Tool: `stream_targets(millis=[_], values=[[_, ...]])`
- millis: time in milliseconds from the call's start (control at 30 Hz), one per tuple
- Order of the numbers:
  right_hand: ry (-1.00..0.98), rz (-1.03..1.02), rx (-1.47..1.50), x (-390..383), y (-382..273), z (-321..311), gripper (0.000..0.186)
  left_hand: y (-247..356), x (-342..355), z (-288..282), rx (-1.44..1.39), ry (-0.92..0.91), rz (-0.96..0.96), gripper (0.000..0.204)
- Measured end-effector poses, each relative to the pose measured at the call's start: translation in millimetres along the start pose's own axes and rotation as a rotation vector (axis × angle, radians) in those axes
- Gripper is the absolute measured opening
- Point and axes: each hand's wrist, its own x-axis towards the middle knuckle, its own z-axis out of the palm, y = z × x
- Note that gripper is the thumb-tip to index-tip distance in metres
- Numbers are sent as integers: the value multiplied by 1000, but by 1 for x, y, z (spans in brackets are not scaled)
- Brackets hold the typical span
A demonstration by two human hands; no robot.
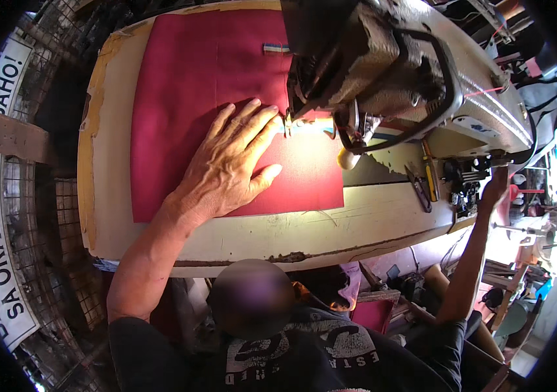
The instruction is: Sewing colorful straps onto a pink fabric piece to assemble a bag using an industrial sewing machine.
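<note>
My left hand [236,150] lies flat on a dark red sheet of material [177,117], its fingers spread and pointing at the presser foot [287,125]. Over the sheet's right part stands a brown sewing machine [373,55], its lamp lighting the material around the needle. A light blue and white strip [314,124] shows under the foot area. A short striped tab [276,48] lies on the sheet farther back. At the machine's right end, my right hand [497,186] reaches up by the machine's edge; its fingers are dark and partly hidden.
The pale worktable [259,242] has a worn, chipped front edge. Small scissors [418,188] and a yellow-handled tool [430,171] lie right of the sheet, near dark spools or bobbins [468,189]. Wire mesh [72,222] with lettered signs stands at the left. Clutter fills the far right.
</note>
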Motion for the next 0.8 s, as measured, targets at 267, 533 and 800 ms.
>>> stream_targets(millis=[267, 533, 800], values=[[-145, -125, 125, 131, -75, -40, 37, 5, 2, -2, 29, -17, -29, 62], [-33, 258, 265, 109, -104, -19, 48, 1, -2, 6, 88, -17, 3, 59], [-925, -346, -34, 261, -43, 18, 44, -51, -6, -17, 379, 1, -378, 55]])
